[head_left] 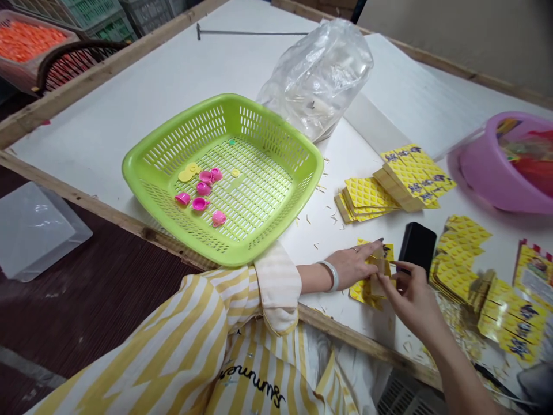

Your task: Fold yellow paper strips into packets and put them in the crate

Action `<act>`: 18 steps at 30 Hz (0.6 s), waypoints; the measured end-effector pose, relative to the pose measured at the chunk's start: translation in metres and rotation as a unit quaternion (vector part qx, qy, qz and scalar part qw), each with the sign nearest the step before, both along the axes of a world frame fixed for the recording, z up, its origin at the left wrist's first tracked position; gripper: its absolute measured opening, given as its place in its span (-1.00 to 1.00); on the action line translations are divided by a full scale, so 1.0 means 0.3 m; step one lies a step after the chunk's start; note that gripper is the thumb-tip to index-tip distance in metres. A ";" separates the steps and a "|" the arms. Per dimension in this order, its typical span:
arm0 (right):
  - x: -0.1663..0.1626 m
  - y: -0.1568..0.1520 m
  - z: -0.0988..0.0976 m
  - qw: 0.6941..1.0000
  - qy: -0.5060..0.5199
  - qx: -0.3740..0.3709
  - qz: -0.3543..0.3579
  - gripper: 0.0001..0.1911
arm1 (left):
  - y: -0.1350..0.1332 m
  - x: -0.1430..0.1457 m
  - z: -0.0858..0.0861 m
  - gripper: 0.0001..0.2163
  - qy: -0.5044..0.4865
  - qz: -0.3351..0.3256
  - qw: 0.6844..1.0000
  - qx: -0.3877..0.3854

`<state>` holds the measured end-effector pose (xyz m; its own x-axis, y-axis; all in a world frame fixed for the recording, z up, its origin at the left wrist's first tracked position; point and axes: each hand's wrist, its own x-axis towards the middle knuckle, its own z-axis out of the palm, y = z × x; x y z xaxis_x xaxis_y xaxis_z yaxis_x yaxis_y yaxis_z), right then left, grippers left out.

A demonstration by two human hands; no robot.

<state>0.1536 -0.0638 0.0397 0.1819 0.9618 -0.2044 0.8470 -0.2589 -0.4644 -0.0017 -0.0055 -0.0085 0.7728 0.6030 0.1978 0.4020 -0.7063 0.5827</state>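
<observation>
My left hand point(355, 264), with a pale bangle on the wrist and a ring, rests on a yellow printed card point(367, 282) at the table's near edge, fingers pressed on it. My right hand point(409, 295) pinches the same card's small clear or tan piece from the right. Both hands meet over the card. A black phone-like block point(417, 244) lies just behind my right hand.
A green slotted basket point(276, 132) holds several pink and yellow small plastic pieces point(201, 193). Stacks of yellow cards point(400, 181) and loose ones point(470, 259) lie right. A clear plastic bag point(319, 75), a purple tub point(492, 167), the wooden table rim point(345, 337).
</observation>
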 end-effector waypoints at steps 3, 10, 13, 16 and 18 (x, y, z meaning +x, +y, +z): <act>-0.028 -0.094 -0.002 0.994 0.035 0.050 -0.091 -0.30 | -0.005 0.000 -0.002 -0.81 -0.003 0.006 1.000 0.018; -0.120 -0.167 -0.039 0.986 0.019 0.094 -0.140 -0.64 | -0.012 -0.017 -0.008 -0.78 -0.018 -0.008 0.999 0.040; -0.126 -0.164 -0.039 0.990 -0.039 0.112 -0.079 -0.71 | -0.014 -0.022 -0.010 -0.79 -0.014 -0.019 0.998 0.050; -0.135 -0.156 -0.040 0.990 -0.062 0.128 -0.027 -0.76 | -0.014 -0.024 -0.002 -0.80 0.000 -0.025 0.998 0.053; -0.141 -0.151 -0.046 0.987 -0.064 0.146 -0.006 -0.76 | -0.011 -0.026 0.006 -0.81 0.012 -0.030 0.998 0.061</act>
